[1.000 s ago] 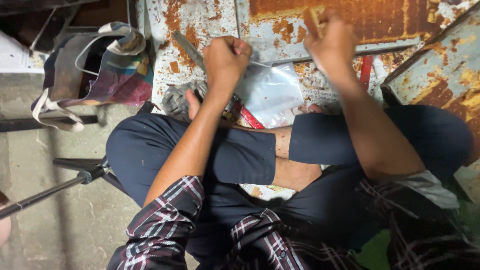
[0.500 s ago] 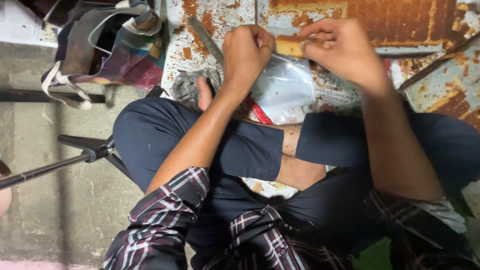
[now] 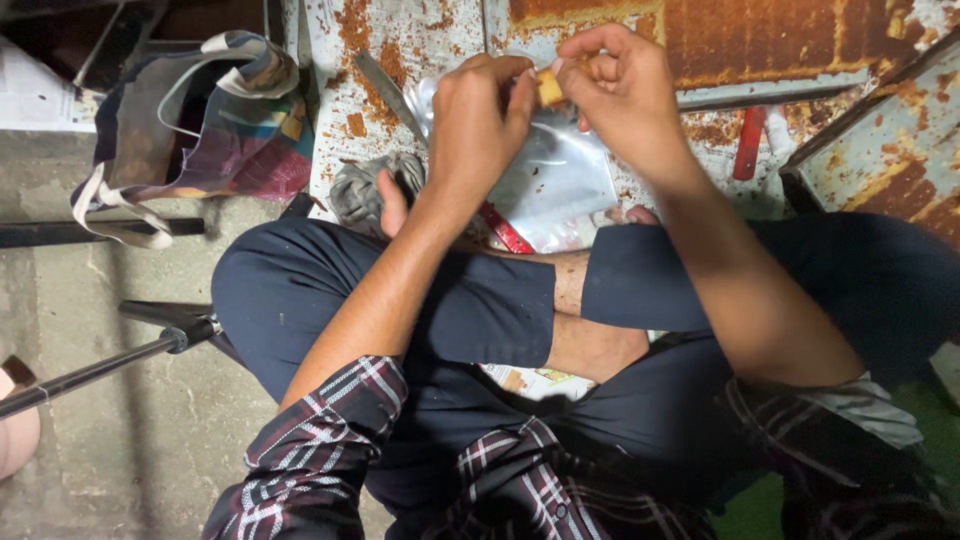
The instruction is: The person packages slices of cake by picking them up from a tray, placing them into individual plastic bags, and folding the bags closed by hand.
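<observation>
Here both hands (image 3: 545, 95) pinch one small tan block (image 3: 549, 90) (above a crinkly clear plastic bag (image 3: 560, 185))

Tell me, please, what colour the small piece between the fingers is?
Tan-yellow small piece, in the head view.

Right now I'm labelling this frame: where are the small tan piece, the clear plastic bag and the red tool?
small tan piece (image 3: 549, 89), head view, its exposed face between both hands' fingertips.
clear plastic bag (image 3: 560, 180), head view, middle of its flat side.
red tool (image 3: 749, 143), head view, mid-handle.

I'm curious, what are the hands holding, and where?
Both hands, left hand and right hand, pinch a small tan piece at its ends with fingertips.
</observation>
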